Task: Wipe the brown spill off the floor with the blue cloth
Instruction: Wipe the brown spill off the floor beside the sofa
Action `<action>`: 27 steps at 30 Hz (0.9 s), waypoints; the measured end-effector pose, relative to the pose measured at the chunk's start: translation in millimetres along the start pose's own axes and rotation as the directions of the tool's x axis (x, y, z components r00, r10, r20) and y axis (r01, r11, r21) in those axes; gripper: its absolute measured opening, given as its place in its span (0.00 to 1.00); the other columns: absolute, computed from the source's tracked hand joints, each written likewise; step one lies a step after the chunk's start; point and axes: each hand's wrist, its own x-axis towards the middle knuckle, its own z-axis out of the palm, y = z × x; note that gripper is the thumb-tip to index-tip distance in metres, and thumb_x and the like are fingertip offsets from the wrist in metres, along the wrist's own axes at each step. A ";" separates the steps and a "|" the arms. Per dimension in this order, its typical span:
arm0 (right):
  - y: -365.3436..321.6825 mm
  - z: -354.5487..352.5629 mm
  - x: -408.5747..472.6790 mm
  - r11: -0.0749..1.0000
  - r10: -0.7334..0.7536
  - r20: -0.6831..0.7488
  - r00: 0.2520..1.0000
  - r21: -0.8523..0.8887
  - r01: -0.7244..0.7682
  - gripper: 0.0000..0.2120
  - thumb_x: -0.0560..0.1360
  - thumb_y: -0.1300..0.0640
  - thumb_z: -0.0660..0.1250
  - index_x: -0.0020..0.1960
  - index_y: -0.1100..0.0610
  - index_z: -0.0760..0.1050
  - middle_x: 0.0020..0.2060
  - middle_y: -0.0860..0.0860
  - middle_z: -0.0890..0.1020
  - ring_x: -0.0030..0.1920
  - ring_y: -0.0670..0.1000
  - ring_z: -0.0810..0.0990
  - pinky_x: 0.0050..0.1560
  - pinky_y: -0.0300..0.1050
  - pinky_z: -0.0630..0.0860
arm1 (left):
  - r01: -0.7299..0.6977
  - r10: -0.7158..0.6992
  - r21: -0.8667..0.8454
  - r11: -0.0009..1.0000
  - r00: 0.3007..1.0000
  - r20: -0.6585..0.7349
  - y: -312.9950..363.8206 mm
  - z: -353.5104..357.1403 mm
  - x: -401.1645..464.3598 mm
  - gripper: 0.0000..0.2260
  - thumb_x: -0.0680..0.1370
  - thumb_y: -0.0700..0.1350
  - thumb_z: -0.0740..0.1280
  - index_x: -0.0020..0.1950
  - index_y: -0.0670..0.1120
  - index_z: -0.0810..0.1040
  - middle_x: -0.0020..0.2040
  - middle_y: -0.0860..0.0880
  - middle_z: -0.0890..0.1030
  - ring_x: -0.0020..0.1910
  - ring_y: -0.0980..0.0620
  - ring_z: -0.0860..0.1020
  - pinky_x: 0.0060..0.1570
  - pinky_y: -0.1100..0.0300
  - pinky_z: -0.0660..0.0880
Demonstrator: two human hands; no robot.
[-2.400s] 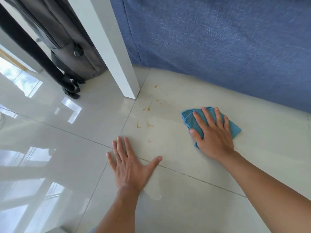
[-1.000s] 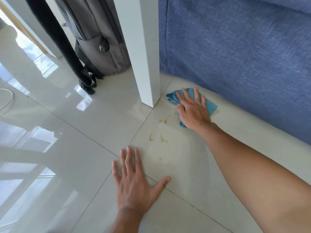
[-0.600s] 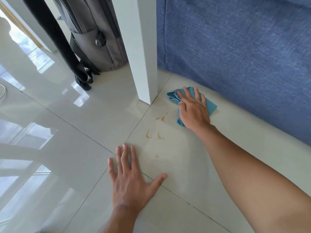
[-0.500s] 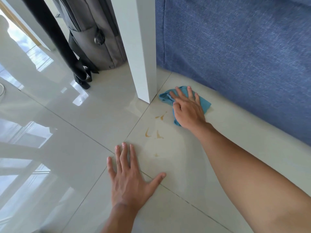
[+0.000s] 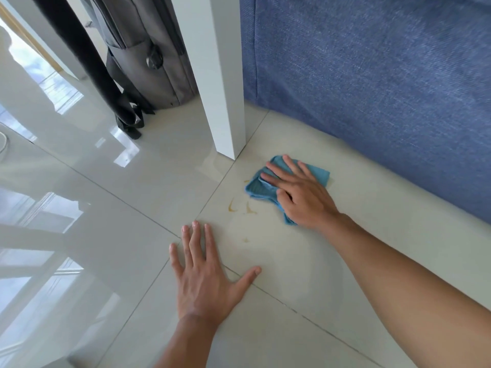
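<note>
We see the right hand (image 5: 300, 195), its fingers flat on the blue cloth (image 5: 316, 173), has pulled it from the white post (image 5: 225, 102) toward the remaining brown spill (image 5: 240, 207) (2 upper marks already gone), while the left hand (image 5: 204, 277) lies spread on the floor (image 5: 345, 261).

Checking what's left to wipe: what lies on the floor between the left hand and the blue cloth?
In the head view, brown spill marks on bare tile lie between the left hand and the blue cloth.

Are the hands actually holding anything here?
Nothing is gripped. The right hand presses its flat fingers on the blue cloth; the left hand rests flat on the floor.
</note>
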 end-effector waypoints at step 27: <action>-9.9 5.0 0.1 0.995 0.082 -0.056 0.995 0.054 -0.079 0.27 0.78 0.53 0.48 0.74 0.45 0.71 0.78 0.42 0.66 0.81 0.47 0.53 0.80 0.52 0.49 | 0.003 -0.002 -0.016 1.000 1.000 0.022 0.7 -3.2 0.4 0.58 0.68 0.83 0.50 0.82 0.39 0.53 0.83 0.40 0.51 0.82 0.44 0.40 0.78 0.37 0.44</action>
